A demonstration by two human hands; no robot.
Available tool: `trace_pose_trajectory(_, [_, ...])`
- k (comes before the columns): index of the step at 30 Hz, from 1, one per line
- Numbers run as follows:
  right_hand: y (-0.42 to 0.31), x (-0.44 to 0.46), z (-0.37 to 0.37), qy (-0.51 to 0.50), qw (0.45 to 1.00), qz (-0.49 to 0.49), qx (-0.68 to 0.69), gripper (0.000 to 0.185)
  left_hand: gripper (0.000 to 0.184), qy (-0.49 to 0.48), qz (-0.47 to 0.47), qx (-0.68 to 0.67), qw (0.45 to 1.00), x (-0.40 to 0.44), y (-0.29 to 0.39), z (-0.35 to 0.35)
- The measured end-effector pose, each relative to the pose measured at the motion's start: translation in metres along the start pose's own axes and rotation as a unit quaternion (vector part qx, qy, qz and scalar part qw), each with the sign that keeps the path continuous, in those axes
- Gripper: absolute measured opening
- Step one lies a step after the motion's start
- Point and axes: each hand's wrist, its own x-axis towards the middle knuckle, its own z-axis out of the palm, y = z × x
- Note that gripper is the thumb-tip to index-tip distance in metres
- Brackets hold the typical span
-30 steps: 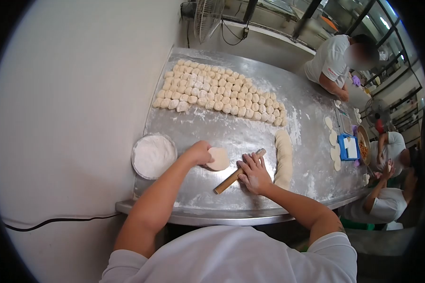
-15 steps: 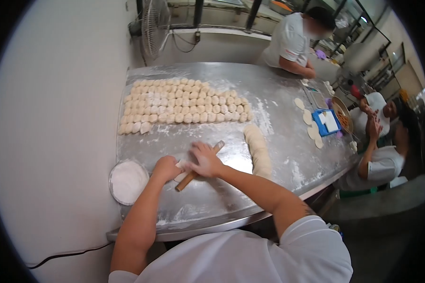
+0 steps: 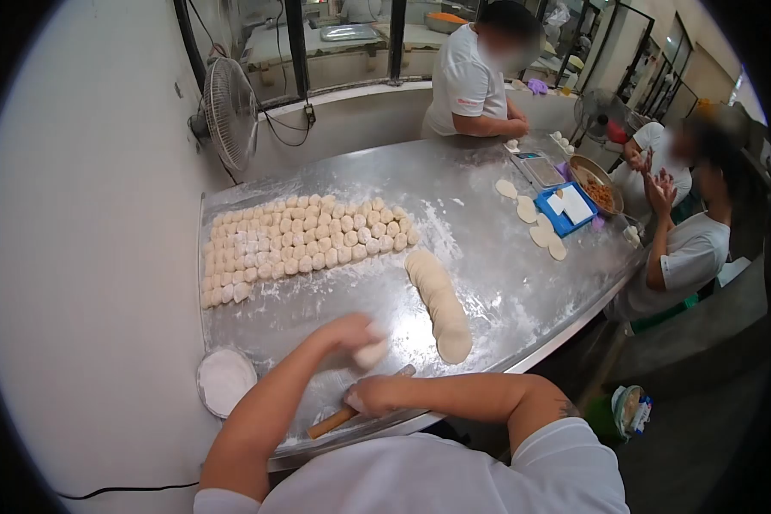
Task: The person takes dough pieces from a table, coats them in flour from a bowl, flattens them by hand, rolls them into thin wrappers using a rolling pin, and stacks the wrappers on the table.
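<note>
My left hand [image 3: 348,332], blurred by motion, is closed on a flat dough round [image 3: 371,353] above the metal table [image 3: 317,317]. Nearer the table's front edge, my right hand [image 3: 368,397] is closed around a wooden rolling pin [image 3: 334,421], which lies slantwise. A long row of overlapping flat dough rounds [image 3: 438,306] stretches to the right of my hands. Beyond them, several rows of small dough balls [image 3: 304,237] cover the back left of the table. A bowl of white flour [image 3: 227,382] sits at the left edge.
A person [image 3: 471,81] stands at the far side. Two other people [image 3: 681,248] are at the right, near a blue tray [image 3: 565,208], a pan of orange-brown filling [image 3: 598,184] and several dough rounds [image 3: 527,208]. A fan [image 3: 230,114] is mounted on the left wall.
The view has turned to the right. My left hand has lifted the dough round off the table toward the row of rounds. My right hand and the rolling pin are nearer the front edge.
</note>
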Motion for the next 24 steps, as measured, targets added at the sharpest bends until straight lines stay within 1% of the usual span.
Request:
trace_pose_trajectory(1, [0.001,0.002,0.005,0.021,1.0,-0.011,0.004,0.035,0.063,0.015,-0.011,-0.18,0.984,0.02,0.045,-0.014])
trace_pose_trajectory(2, [0.001,0.006,0.008,0.041,0.999,-0.025,0.008,0.035,0.06,0.035,-0.014,-0.383,0.923,0.039,0.091,-0.029])
trace_pose_trajectory(3, [0.006,0.01,0.012,0.085,0.996,-0.025,0.022,0.033,0.059,0.055,-0.012,-0.542,0.839,0.057,0.137,-0.044])
trace_pose_trajectory(4, [0.015,0.015,0.017,0.128,0.991,-0.027,0.033,0.031,0.057,0.078,-0.002,-0.532,0.843,0.07,0.166,-0.058])
trace_pose_trajectory(5, [0.018,0.014,0.017,0.146,0.988,-0.025,0.04,0.03,0.056,0.104,0.005,-0.523,0.846,0.073,0.186,-0.066])
trace_pose_trajectory(6, [0.022,0.013,0.018,0.164,0.985,-0.024,0.047,0.029,0.053,0.106,0.01,-0.499,0.86,0.076,0.191,-0.064])
trace_pose_trajectory(8, [0.025,0.002,0.0,0.157,0.986,-0.012,0.049,0.03,0.047,0.113,0.016,-0.449,0.886,0.072,0.187,-0.064])
trace_pose_trajectory(11, [0.042,-0.007,-0.021,0.1,0.994,0.031,0.029,0.041,0.042,0.105,0.012,-0.357,0.928,0.028,0.153,-0.05])
trace_pose_trajectory(12, [0.051,-0.005,-0.018,0.119,0.992,0.038,0.017,0.039,0.034,0.147,0.025,-0.352,0.924,0.02,0.125,-0.036])
trace_pose_trajectory(14, [0.06,-0.009,-0.02,0.152,0.986,0.06,0.01,0.034,0.027,0.211,0.005,-0.294,0.932,-0.001,0.064,-0.011])
trace_pose_trajectory(15, [0.054,-0.018,-0.027,0.165,0.983,0.072,0.013,0.032,0.024,0.246,-0.01,-0.264,0.933,-0.018,0.041,-0.007])
trace_pose_trajectory(16, [0.049,-0.024,-0.032,0.163,0.984,0.07,0.019,0.032,0.025,0.251,-0.059,-0.229,0.939,-0.039,0.026,-0.009])
trace_pose_trajectory(18, [0.038,-0.029,-0.04,0.153,0.985,0.068,0.033,0.035,0.029,0.252,-0.158,-0.161,0.941,-0.081,0.007,-0.014])
trace_pose_trajectory(20, [0.029,-0.029,-0.041,0.14,0.985,0.081,0.053,0.039,0.034,0.248,-0.226,-0.089,0.938,-0.113,0.001,-0.024])
trace_pose_trajectory(21, [0.025,-0.026,-0.042,0.128,0.988,0.072,0.051,0.04,0.036,0.241,-0.254,-0.052,0.935,-0.122,-0.003,-0.031])
trace_pose_trajectory(24, [0.021,-0.018,-0.039,0.099,0.993,0.047,0.051,0.041,0.034,0.341,-0.256,0.001,0.904,-0.128,-0.05,-0.042])
